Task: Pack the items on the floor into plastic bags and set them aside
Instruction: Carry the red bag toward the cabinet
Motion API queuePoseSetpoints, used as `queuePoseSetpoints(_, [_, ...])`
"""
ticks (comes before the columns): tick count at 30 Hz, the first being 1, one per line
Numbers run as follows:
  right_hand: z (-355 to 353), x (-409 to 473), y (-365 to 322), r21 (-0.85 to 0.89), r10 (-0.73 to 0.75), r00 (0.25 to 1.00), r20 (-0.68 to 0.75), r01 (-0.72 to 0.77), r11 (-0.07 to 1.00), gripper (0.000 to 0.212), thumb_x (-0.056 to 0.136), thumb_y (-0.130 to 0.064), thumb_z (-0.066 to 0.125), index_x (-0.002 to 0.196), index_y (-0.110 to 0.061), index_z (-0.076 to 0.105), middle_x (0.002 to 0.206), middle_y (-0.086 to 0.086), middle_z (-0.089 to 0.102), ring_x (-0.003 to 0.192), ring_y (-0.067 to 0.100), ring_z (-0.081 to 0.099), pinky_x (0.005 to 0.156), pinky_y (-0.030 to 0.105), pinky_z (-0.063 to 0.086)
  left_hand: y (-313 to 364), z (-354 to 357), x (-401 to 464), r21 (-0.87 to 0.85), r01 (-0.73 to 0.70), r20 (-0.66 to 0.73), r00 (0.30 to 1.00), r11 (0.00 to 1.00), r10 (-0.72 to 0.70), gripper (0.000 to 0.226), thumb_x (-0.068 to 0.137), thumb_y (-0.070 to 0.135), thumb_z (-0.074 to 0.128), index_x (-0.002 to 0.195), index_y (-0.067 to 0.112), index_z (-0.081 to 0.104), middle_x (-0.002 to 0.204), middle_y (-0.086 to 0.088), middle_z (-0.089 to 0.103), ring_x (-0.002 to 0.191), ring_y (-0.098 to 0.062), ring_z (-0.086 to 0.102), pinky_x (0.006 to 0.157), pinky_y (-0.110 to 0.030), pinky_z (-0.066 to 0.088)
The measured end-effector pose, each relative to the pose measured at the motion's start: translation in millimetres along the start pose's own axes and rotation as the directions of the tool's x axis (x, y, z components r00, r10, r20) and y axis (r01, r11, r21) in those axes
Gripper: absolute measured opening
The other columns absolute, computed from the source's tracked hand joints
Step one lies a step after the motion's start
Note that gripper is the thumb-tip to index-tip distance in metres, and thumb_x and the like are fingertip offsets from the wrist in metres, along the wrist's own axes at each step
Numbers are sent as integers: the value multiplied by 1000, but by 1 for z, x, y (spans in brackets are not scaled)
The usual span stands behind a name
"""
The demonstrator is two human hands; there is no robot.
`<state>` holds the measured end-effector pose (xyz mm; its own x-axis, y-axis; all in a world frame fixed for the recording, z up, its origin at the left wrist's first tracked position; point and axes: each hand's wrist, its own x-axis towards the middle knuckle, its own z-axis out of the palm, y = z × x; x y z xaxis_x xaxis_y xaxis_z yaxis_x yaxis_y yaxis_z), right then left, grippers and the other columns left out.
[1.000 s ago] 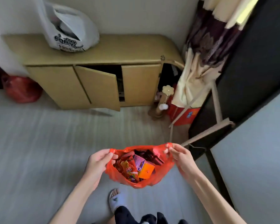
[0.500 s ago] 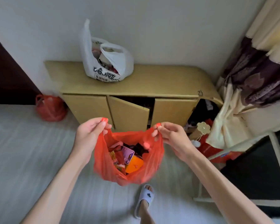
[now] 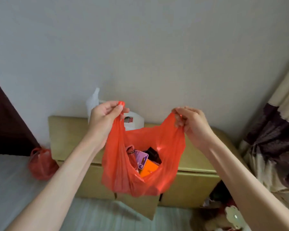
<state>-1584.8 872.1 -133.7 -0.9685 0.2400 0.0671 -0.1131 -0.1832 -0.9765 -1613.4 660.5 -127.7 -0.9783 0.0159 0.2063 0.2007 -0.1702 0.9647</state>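
Observation:
I hold a red plastic bag (image 3: pixel 118 170) up in the air in front of a low tan cabinet (image 3: pixel 197 179). My left hand (image 3: pixel 103 119) pinches its left handle and my right hand (image 3: pixel 192 124) pinches its right handle, so the mouth is stretched wide. Inside lie an orange box (image 3: pixel 148 168), a purple card (image 3: pixel 140 158) and a dark packet (image 3: pixel 154 155). A white plastic bag (image 3: pixel 133 121) stands on the cabinet top, mostly hidden behind my left hand.
A tied red bag (image 3: pixel 41 164) sits on the floor left of the cabinet. One cabinet door (image 3: pixel 140 207) hangs ajar below the bag. A curtain (image 3: pixel 274 144) hangs at right, with clutter (image 3: pixel 223 212) on the floor beneath it.
Both hands have lifted the red bag from low near the floor up to the height of the cabinet top and drawn the handles further apart. The view has tilted upward to the wall.

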Motion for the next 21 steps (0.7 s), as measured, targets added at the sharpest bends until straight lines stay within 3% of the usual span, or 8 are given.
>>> queuePoseSetpoints(2, [1,39,-2,37,-18,999,-26,19,999,19,89,-1,46,73,-3,58,48,-4,46,43,8,33,50,25,29,-9,15,40,6,13,39,999,1000,-13,17,91,1,49,87,12,61,67,6,67,55,-2,56,45,-16,47])
queuePoseSetpoints(6, [-2,118,5,34,-25,992,-127,29,999,22,89,1,45,71,-4,57,44,-6,46,39,6,34,42,19,31,-41,37,123,22,20,114,993,1000,-23,16,92,-1,46,97,7,59,75,4,67,57,1,59,61,-14,49])
queuePoseSetpoints(8, [-5,156,12,-9,-27,982,-189,25,1000,23,88,1,45,70,-4,57,44,-6,45,38,7,34,40,19,31,-62,46,164,7,49,139,989,999,-49,16,92,-3,46,98,6,58,69,7,68,54,3,59,56,-11,48])
queuePoseSetpoints(15, [-30,273,27,-106,-44,929,-367,5,994,25,91,0,43,71,-4,56,57,4,41,37,5,36,43,21,31,-110,87,295,5,146,287,947,989,-141,15,92,-1,46,95,7,59,78,0,65,53,3,59,55,-12,48])
queuePoseSetpoints(21, [-50,336,45,-220,-10,904,-428,-94,971,27,93,-2,41,74,-7,58,60,3,45,50,11,39,51,22,35,-146,109,358,64,213,316,922,975,-223,18,92,-1,46,90,11,60,81,-1,66,63,-8,59,62,-22,49])
